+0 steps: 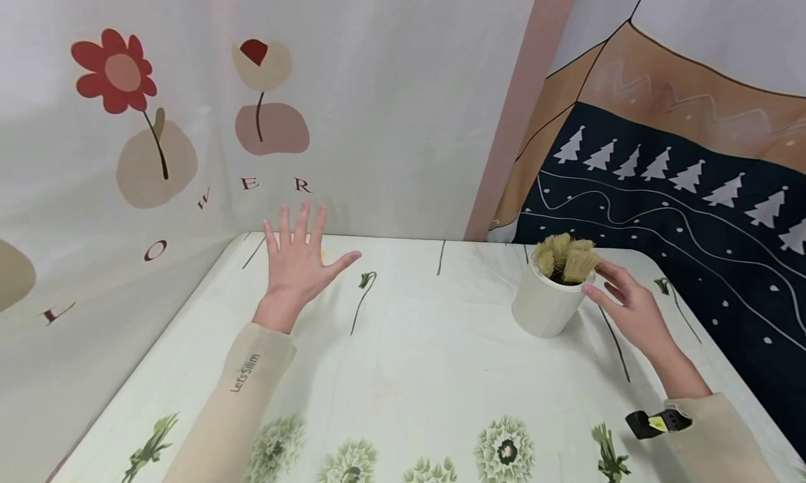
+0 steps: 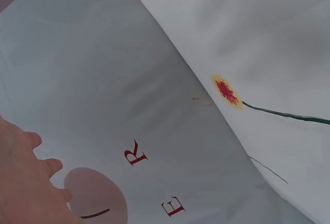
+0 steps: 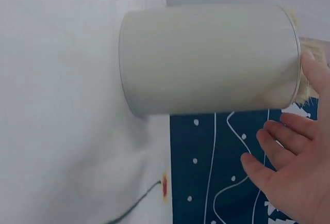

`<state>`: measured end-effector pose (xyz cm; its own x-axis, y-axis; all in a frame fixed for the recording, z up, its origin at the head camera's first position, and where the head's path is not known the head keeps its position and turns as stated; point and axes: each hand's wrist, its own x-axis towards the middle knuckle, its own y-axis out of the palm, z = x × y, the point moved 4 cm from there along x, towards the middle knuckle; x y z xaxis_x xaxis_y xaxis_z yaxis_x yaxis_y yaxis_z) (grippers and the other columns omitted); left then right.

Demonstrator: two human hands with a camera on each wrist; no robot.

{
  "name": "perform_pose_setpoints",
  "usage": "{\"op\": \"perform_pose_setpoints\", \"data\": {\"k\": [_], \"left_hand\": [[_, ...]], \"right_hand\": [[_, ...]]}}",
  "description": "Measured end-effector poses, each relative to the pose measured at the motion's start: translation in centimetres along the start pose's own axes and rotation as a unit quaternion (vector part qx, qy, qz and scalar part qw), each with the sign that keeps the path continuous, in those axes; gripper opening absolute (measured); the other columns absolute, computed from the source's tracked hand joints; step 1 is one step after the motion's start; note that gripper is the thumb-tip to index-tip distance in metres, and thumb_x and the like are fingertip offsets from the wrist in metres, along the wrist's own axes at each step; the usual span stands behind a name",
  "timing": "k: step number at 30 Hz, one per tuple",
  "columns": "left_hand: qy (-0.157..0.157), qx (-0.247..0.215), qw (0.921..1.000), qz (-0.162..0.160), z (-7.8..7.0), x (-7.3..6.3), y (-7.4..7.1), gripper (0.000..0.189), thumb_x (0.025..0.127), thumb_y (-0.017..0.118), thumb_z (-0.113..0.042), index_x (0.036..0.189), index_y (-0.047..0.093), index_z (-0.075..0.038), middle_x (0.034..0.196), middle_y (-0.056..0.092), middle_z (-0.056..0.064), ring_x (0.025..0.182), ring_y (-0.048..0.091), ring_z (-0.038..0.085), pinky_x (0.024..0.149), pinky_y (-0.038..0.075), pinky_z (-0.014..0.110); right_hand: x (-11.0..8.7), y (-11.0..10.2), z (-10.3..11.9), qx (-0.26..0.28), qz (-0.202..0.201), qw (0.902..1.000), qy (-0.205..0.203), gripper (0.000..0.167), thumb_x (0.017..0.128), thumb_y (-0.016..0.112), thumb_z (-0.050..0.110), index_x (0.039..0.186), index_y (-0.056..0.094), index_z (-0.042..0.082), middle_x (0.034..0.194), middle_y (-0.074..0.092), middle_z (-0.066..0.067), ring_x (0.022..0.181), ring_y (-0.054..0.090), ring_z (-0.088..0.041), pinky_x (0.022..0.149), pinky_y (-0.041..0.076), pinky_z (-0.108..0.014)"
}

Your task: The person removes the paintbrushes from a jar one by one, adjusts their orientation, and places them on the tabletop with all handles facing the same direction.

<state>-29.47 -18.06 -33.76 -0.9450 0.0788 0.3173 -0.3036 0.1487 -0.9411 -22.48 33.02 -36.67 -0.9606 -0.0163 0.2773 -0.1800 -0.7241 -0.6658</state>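
Note:
A white cylindrical pot (image 1: 546,302) stands upright at the right of the table, with straw-coloured bristly tufts (image 1: 559,253) sticking out of its top. Beside its rim is my right hand (image 1: 632,311), fingers loosely bent and apart. In the right wrist view the thumb (image 3: 314,72) lies at the rim of the pot (image 3: 209,59), while the other fingers stay off its wall; whether the thumb touches cannot be told. My left hand (image 1: 296,266) is spread wide above the far left of the table, holding nothing. Only part of that hand (image 2: 26,182) shows in the left wrist view.
A white cloth with printed flowers covers the table (image 1: 409,371). Behind it hangs a pale curtain (image 1: 390,119) with flower prints and letters. At the right hangs a dark blue cloth (image 1: 661,189) with white trees. A black strap (image 1: 658,423) is around the right wrist.

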Motion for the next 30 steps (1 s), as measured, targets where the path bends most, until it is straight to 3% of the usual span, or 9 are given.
{"op": "perform_pose_setpoints", "data": {"k": [2, 6, 8, 14, 21, 30], "left_hand": [[0.002, -0.001, 1.0, -0.003, -0.3, 0.0, 0.1, 0.106, 0.085, 0.04, -0.084, 0.162, 0.006, -0.02, 0.17, -0.002, 0.01, 0.155, -0.014, 0.038, 0.122, -0.014, 0.064], [0.007, -0.005, 1.0, -0.002, -1.1, 0.0, 0.3, 0.106, 0.085, 0.04, -0.084, 0.162, 0.002, -0.021, 0.17, -0.002, 0.01, 0.155, -0.015, 0.037, 0.122, -0.014, 0.063], [0.01, -0.011, 0.9999, -0.002, -1.6, -0.1, 0.4, 0.107, 0.085, 0.041, -0.084, 0.162, 0.001, -0.021, 0.17, -0.003, 0.009, 0.155, -0.015, 0.037, 0.122, -0.014, 0.063], [0.02, -0.033, 0.9993, -0.006, -2.9, 0.0, 0.6, 0.107, 0.085, 0.044, -0.082, 0.162, 0.004, -0.019, 0.17, -0.003, 0.009, 0.155, -0.015, 0.037, 0.123, -0.013, 0.062], [0.029, -0.045, 0.9985, -0.003, -4.9, 0.0, 0.8, 0.106, 0.085, 0.045, -0.081, 0.162, 0.005, -0.02, 0.17, -0.001, 0.008, 0.156, -0.013, 0.036, 0.125, -0.011, 0.06], [0.05, -0.07, 0.9963, 0.002, -7.6, 0.3, 0.9, 0.102, 0.087, 0.048, -0.076, 0.161, 0.01, -0.017, 0.17, 0.005, 0.009, 0.156, -0.001, 0.037, 0.127, -0.001, 0.059]], "right_hand": [[-0.2, 0.1, 0.0, 0.007, -0.01, 0.9999, 0.008, 0.064, 0.103, 0.055, 0.034, 0.153, 0.033, 0.002, 0.155, 0.037, -0.027, 0.144, 0.036, -0.04, 0.097, 0.033, 0.006], [-0.3, 0.2, -0.1, 0.017, -0.022, 0.9992, 0.03, 0.064, 0.102, 0.056, 0.035, 0.152, 0.035, 0.0, 0.154, 0.039, -0.028, 0.144, 0.042, -0.028, 0.088, 0.036, 0.008], [-0.3, 0.3, -0.2, 0.021, -0.023, 0.9988, 0.039, 0.065, 0.103, 0.055, 0.035, 0.153, 0.033, 0.001, 0.155, 0.038, -0.028, 0.144, 0.042, -0.028, 0.087, 0.037, 0.007], [-0.2, 0.6, -0.1, 0.049, 0.002, 0.9954, 0.082, 0.07, 0.103, 0.051, 0.041, 0.157, 0.025, 0.004, 0.159, 0.03, -0.027, 0.142, 0.037, -0.045, 0.084, 0.04, 0.005], [-0.7, 0.8, 0.4, 0.067, 0.003, 0.9912, 0.114, 0.076, 0.102, 0.054, 0.043, 0.159, 0.019, 0.008, 0.164, 0.021, -0.021, 0.146, 0.032, -0.044, 0.088, 0.04, 0.004], [-0.5, 1.7, 0.8, 0.084, -0.035, 0.9879, 0.125, 0.078, 0.098, 0.062, 0.039, 0.158, 0.022, 0.007, 0.164, 0.023, -0.019, 0.145, 0.034, -0.044, 0.088, 0.043, 0.003]]}}
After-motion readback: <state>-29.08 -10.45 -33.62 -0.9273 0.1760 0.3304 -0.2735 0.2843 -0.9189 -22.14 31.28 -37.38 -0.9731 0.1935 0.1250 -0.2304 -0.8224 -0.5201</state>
